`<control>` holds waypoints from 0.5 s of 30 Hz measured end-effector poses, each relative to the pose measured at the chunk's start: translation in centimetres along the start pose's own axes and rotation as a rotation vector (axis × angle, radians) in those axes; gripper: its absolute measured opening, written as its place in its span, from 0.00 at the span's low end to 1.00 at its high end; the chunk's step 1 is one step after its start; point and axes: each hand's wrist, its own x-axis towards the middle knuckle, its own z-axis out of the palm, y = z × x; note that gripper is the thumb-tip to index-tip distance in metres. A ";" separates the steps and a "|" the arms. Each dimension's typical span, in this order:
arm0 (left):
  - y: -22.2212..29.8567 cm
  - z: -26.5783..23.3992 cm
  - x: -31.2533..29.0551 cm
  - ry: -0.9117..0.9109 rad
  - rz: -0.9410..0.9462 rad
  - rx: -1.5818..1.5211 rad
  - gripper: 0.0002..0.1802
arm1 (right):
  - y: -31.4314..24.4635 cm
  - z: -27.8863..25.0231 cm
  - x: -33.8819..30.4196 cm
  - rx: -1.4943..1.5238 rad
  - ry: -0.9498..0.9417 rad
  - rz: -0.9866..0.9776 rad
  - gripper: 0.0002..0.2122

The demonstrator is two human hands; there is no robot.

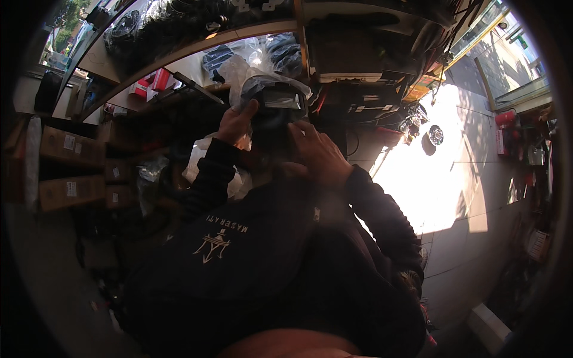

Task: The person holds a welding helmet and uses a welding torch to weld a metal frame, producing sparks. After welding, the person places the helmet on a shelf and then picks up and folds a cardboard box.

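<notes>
A: State of the fingers?

B: Left hand: thumb pressed against the left side of a dark object, gripping it; the other fingers are partly hidden. Right hand: fingers bent at the object's near right side. Whether they pinch anything, I cannot tell.

A: Containers?

B: Translucent plastic bunches along the object's far left edges. Beyond, on the shelf, clear bags hold dark bluish contents, kind unclear. Red boxes lie left of them. At far left, brown cardboard boxes bear white labels; their contents do not show.

A: The object's position and appearance?

B: Between the hands, in front of the torso. Blackish body; a pale, reflective rectangular panel on its far part.

A: Unverifiable points?

B: Its near part merges into shadow. The right fingertips are indistinct. The upper shelf goods are cut off by the frame.
</notes>
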 end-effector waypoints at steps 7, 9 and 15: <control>-2.3 -4.3 -2.8 -0.270 -0.012 -0.030 0.27 | 7.3 -0.1 0.6 0.929 0.175 0.858 0.24; -2.7 -4.5 -3.3 -0.258 -0.033 -0.012 0.28 | 7.6 0.3 1.2 1.006 0.082 0.830 0.19; -3.3 -0.7 -7.1 -0.192 0.196 0.110 0.29 | 5.4 1.0 -4.7 0.767 0.331 0.816 0.09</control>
